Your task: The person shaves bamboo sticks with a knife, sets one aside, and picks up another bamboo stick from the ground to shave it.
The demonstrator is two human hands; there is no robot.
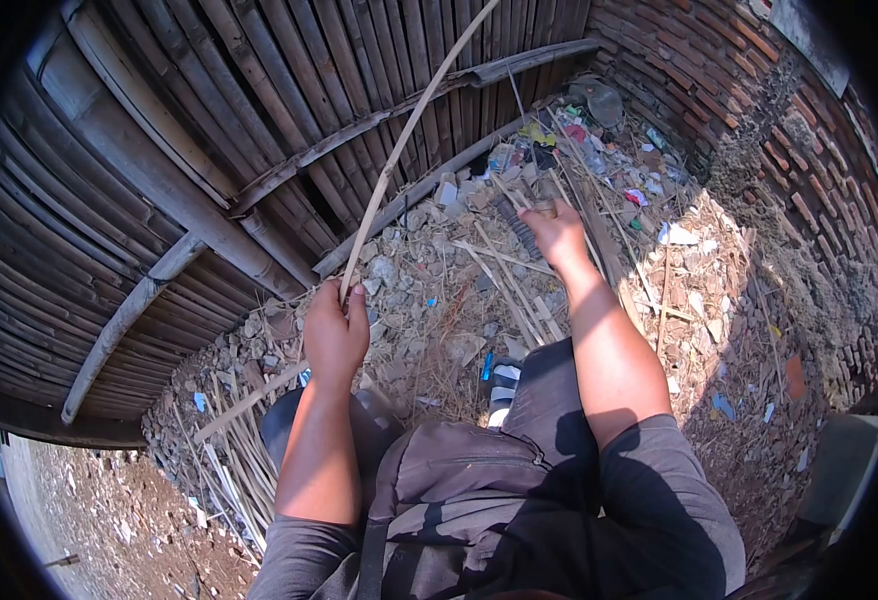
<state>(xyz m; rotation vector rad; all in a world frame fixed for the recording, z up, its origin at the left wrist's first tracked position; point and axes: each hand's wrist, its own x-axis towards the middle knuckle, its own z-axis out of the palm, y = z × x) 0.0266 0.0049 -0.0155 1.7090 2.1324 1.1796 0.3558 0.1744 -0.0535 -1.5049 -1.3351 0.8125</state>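
My left hand is closed round the lower end of a long, thin bamboo strip, thumb pressed along it. The strip rises in a slight curve past the top edge of the view. Farther forward and to the right, my right hand makes a fist low over the rubble. What it grips is mostly hidden by the fingers; a pale stick-like piece runs up to them. Just left of that fist lies a dark ridged piece. Several split bamboo pieces lie between my hands.
A bamboo slat wall with thicker poles bounds the left and far side. On the right stands a rough brick wall. Rubble and litter cover the ground. A bundle of thin strips lies beside my left leg.
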